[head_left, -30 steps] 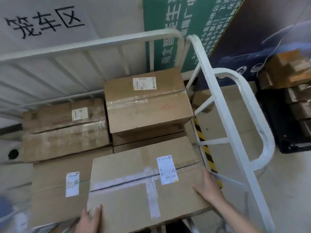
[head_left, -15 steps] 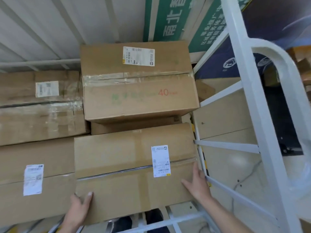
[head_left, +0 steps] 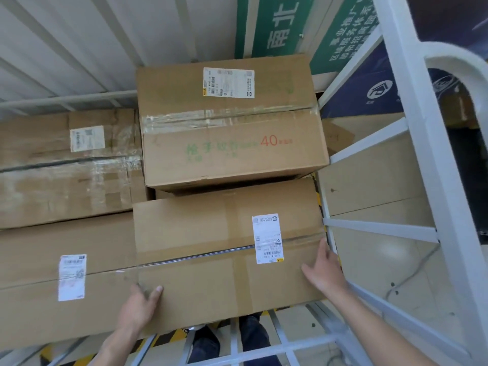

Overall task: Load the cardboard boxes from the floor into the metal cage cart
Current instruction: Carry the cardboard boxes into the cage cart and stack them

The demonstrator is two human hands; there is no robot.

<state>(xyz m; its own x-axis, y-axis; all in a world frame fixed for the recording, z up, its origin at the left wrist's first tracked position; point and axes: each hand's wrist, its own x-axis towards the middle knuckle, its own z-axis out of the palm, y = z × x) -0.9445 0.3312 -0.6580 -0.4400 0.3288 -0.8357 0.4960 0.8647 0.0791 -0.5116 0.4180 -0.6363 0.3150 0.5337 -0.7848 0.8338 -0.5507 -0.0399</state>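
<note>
A brown cardboard box (head_left: pixel 211 249) with a white label lies in the near right part of the white metal cage cart (head_left: pixel 412 143). My left hand (head_left: pixel 138 307) grips its near left corner, thumb on top. My right hand (head_left: pixel 323 270) presses flat against its right end. Behind it a box printed "40" (head_left: pixel 232 143) sits on top of another box. Two more boxes lie to the left: a far one with shiny tape (head_left: pixel 66 167) and a near one (head_left: pixel 52 281) beside the held box.
The cart's white side bars (head_left: pixel 380 228) stand just right of my right hand. The near bars (head_left: pixel 264 352) cross below, with my shoes and yellow-black floor tape behind them. A white ribbed wall and green sign are at the back. Tan floor lies to the right.
The view has dropped closer over the cart. The held box has moved down and inward, coming level beside the near left box. Both hands have stayed on its ends.
</note>
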